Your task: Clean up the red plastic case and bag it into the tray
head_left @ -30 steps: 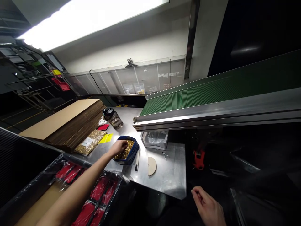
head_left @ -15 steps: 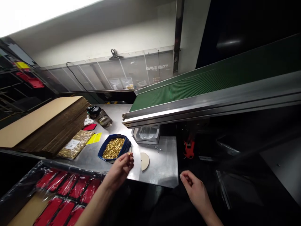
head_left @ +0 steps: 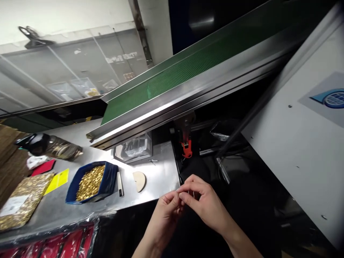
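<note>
My left hand and my right hand meet fingertip to fingertip just off the front edge of the metal table. Both are closed in a pinch. The small brass-coloured piece in my left fingers is almost wholly covered by the fingertips. What my right fingers grip, if anything, is hidden. To their left stands a blue bin holding many small brass-coloured pieces. Beside the bin lie a white-handled cutter-like tool and a half-round beige disc.
A green conveyor slopes up to the right over the table. Beneath its low end sits a clear-topped box. A bottle, a yellow card and a bag of brass pieces lie left. Red parts fill a plastic-lined box.
My view has swung to the right. My hands, apart before, have come together; the brass piece seen at my left fingertips is now mostly covered.
</note>
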{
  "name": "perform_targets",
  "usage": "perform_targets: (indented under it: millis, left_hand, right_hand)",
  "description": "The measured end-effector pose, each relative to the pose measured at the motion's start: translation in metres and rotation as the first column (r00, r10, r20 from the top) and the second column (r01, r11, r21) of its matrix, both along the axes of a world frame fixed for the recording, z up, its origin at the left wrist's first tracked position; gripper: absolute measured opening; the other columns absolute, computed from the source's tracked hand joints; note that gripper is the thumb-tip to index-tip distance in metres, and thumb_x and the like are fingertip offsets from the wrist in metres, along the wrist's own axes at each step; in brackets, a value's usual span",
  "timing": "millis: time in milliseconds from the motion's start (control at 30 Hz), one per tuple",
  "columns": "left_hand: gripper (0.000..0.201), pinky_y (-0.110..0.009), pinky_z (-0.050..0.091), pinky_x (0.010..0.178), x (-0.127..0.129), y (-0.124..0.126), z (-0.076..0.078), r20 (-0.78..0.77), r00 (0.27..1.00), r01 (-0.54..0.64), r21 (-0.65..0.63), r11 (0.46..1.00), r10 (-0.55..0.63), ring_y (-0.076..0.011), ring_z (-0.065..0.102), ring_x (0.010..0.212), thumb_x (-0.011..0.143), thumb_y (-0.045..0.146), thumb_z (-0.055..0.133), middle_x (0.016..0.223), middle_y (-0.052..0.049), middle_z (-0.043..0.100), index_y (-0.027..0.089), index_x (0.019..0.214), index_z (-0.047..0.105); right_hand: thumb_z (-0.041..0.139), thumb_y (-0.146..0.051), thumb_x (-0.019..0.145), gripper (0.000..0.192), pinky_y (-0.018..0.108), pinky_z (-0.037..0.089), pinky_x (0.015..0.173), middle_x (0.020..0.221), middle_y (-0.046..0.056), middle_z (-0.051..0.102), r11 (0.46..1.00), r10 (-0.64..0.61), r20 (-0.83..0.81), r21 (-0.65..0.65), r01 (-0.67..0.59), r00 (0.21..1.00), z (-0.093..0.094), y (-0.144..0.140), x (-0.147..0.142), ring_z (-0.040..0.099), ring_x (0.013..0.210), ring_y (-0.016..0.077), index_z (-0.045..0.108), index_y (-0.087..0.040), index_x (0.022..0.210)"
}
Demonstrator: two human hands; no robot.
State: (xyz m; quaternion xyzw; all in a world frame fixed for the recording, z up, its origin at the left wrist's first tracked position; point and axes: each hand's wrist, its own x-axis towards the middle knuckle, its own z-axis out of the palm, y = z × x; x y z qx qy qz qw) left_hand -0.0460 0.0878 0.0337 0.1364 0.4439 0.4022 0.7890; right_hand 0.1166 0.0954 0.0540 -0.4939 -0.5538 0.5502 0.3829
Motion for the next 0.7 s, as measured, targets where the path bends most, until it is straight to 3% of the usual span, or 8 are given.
perform_targets:
  millis: [133,200,367,433,533,633,700]
  left_hand:
    - [0.038,-0.016,0.040,0.054,0.010,0.001,0.000,-0.049,0.996,0.075,-0.049,0.996,-0.077,-0.0053,0.050,0.056,0.068,0.045,0.094,0.068,-0.001,0.063,0.012,0.079,0.078]
    - [0.040,-0.016,0.040,0.055,0.015,0.000,0.001,-0.050,0.993,0.102,-0.082,0.991,-0.106,-0.0058,0.053,0.056,0.069,0.045,0.094,0.070,-0.002,0.065,0.012,0.085,0.078]
    - [0.040,-0.019,0.039,0.054,0.031,-0.004,-0.002,-0.157,0.966,0.208,0.010,0.978,-0.204,-0.0068,0.049,0.055,0.080,0.051,0.084,0.069,-0.001,0.062,0.012,0.084,0.073]
    - [0.044,-0.020,0.036,0.054,0.037,-0.006,-0.007,-0.271,0.933,0.264,0.069,0.962,-0.237,-0.0072,0.044,0.054,0.083,0.055,0.080,0.063,0.001,0.057,0.012,0.075,0.068]
    - [0.055,-0.021,0.029,0.052,0.044,-0.007,-0.019,-0.426,0.864,0.339,0.100,0.936,-0.268,-0.0076,0.037,0.052,0.082,0.065,0.075,0.054,0.004,0.048,0.015,0.066,0.059]
    - [0.063,-0.023,0.023,0.051,0.046,-0.006,-0.036,-0.481,0.818,0.395,0.073,0.916,-0.315,-0.0079,0.031,0.051,0.077,0.076,0.070,0.052,0.005,0.041,0.016,0.064,0.057]
    - [0.066,-0.024,0.022,0.051,0.045,-0.005,-0.048,-0.410,0.821,0.453,0.047,0.890,-0.396,-0.0079,0.029,0.050,0.071,0.081,0.073,0.051,0.006,0.038,0.016,0.064,0.059]
  right_hand:
    - [0.066,-0.037,0.098,0.017,0.025,0.050,0.071,0.093,0.000,0.067,0.986,-0.164,-0.115,-0.025,0.162,0.980,-0.013,-0.004,0.018,0.062,0.078,0.0133,0.076,-0.024,0.095]
    - [0.062,-0.037,0.101,0.018,0.025,0.051,0.073,0.092,0.000,0.069,0.978,-0.209,-0.099,-0.013,0.209,0.973,-0.013,-0.006,0.030,0.064,0.079,0.0134,0.073,-0.023,0.099]
    - [0.063,-0.027,0.102,0.010,0.025,0.048,0.076,0.094,-0.002,0.070,0.984,-0.097,0.208,0.170,0.061,0.973,-0.004,-0.017,0.051,0.064,0.085,0.0132,0.070,-0.024,0.096]
    - [0.061,-0.024,0.102,0.011,0.028,0.045,0.076,0.093,-0.002,0.069,0.957,-0.089,0.394,0.288,-0.031,0.915,-0.005,-0.022,0.053,0.062,0.086,0.0147,0.069,-0.024,0.094]
    - [0.058,-0.021,0.102,0.015,0.032,0.041,0.071,0.089,-0.001,0.067,0.886,-0.150,0.638,0.426,-0.184,0.755,-0.012,-0.029,0.052,0.059,0.084,0.0176,0.064,-0.022,0.089]
    - [0.061,-0.023,0.101,0.015,0.035,0.037,0.065,0.084,-0.001,0.065,0.834,-0.254,0.734,0.496,-0.242,0.630,-0.024,-0.032,0.052,0.058,0.080,0.0189,0.060,-0.022,0.086]
    - [0.063,-0.027,0.098,0.016,0.034,0.036,0.061,0.081,-0.001,0.064,0.796,-0.318,0.747,0.545,-0.264,0.583,-0.036,-0.031,0.053,0.057,0.076,0.0188,0.058,-0.022,0.084]
